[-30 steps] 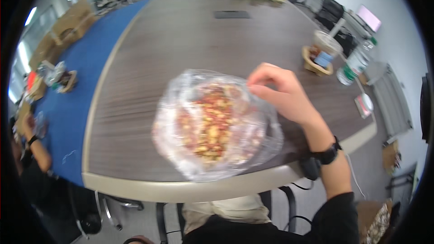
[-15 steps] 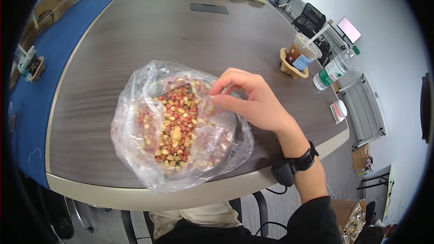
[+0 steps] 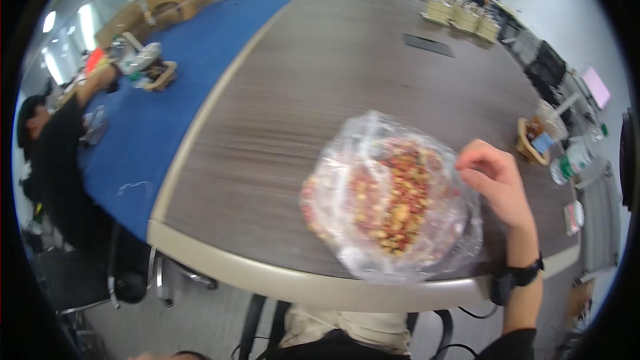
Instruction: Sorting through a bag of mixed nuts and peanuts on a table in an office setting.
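Observation:
A clear plastic bag [image 3: 340,227] lies near the front edge of the table, its mouth spread. Inside are many peanuts [image 3: 403,200], some in red skins and some pale. Over the bag's right side is my right hand [image 3: 497,177], thumb and forefinger brought together in a pinch. Whether anything is between the fingertips is blurred. A dark band with a small black device sits on that wrist. Of my left hand [image 3: 150,357], only a sliver beside a dark band shows at the lower edge; its fingers are hidden.
An iced drink [image 3: 533,130] in a cardboard holder, a plastic bottle [image 3: 567,165] and a small white tub [image 3: 575,217] stand right. Boxy cream containers [image 3: 463,17] sit far back. At left, a person in black [image 3: 60,160] reaches over a blue table [image 3: 200,47].
The view has swung left, so the table and bag appear farther right. A person has come into view at left. My right hand stays by the bag, still pinched. A sliver of my left hand now shows.

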### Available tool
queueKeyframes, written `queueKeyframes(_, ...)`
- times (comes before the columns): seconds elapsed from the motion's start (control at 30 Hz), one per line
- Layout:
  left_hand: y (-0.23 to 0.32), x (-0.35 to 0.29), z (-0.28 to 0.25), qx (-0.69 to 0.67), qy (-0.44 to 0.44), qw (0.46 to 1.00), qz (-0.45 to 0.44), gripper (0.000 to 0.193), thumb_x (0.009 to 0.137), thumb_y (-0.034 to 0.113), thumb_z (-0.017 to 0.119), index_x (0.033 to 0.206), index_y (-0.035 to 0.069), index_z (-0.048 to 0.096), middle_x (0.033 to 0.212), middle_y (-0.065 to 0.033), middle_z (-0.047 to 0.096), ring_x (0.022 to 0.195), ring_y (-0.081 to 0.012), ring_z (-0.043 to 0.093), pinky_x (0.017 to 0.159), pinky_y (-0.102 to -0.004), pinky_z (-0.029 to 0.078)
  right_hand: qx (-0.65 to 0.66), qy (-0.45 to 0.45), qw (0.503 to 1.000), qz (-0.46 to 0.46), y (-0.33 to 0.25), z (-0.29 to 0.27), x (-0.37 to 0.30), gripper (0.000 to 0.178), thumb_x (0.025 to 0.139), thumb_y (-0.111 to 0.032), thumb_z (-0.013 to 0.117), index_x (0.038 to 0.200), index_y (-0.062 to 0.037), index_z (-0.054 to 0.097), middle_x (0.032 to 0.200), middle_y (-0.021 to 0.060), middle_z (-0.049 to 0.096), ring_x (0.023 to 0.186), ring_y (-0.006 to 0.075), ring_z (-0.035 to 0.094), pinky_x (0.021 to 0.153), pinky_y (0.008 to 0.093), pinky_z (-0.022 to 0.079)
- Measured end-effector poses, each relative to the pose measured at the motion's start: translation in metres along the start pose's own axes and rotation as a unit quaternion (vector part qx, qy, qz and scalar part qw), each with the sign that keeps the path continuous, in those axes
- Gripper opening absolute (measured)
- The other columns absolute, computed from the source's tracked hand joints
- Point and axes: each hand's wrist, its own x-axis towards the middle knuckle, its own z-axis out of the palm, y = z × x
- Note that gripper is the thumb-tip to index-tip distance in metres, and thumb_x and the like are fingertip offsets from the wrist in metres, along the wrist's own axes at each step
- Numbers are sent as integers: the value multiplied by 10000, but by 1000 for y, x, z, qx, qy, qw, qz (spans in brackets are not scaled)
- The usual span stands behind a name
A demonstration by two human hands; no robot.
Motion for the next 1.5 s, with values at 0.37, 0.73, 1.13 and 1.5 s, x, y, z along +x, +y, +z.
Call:
queueKeyframes(0.37, -107, -221, 66, 264, -330, 659, -622, 185, 895, 203, 635, 925, 20, 642, 928, -255, 684, 911, -435, 680, 762, -534, 520, 16, 16, 1000, 21, -5, 6, -3, 97, 864, -58, 685, 912, 12, 639, 923, 31, 564, 855, 103, 558, 776, 255, 468)
queueKeyframes(0.73, -133, -222, 79, 85, -126, 781, -605, 143, 784, 113, 617, 858, -4, 653, 840, -216, 667, 758, -348, 636, 717, -448, 516, 64, 11, 998, 25, -6, 12, -6, 99, 845, -26, 702, 927, 20, 670, 919, 39, 572, 776, 108, 603, 721, 260, 509)
queueKeyframes(1.13, -112, -211, 106, 195, -37, 834, -516, 84, 770, 47, 655, 756, -27, 619, 771, -220, 615, 722, -392, 608, 683, -458, 483, 31, -25, 998, 47, -4, 11, -3, 110, 833, -33, 729, 937, -15, 699, 938, 39, 626, 898, 125, 610, 828, 285, 493)
queueKeyframes(1.5, -60, -228, 37, 145, -153, 634, -744, 329, 922, 172, 647, 1202, 1, 663, 929, -150, 707, 850, -316, 692, 766, -395, 552, -12, -30, 999, 9, -5, 11, -8, 121, 823, -61, 731, 930, -11, 703, 937, 48, 653, 886, 151, 621, 805, 285, 489)
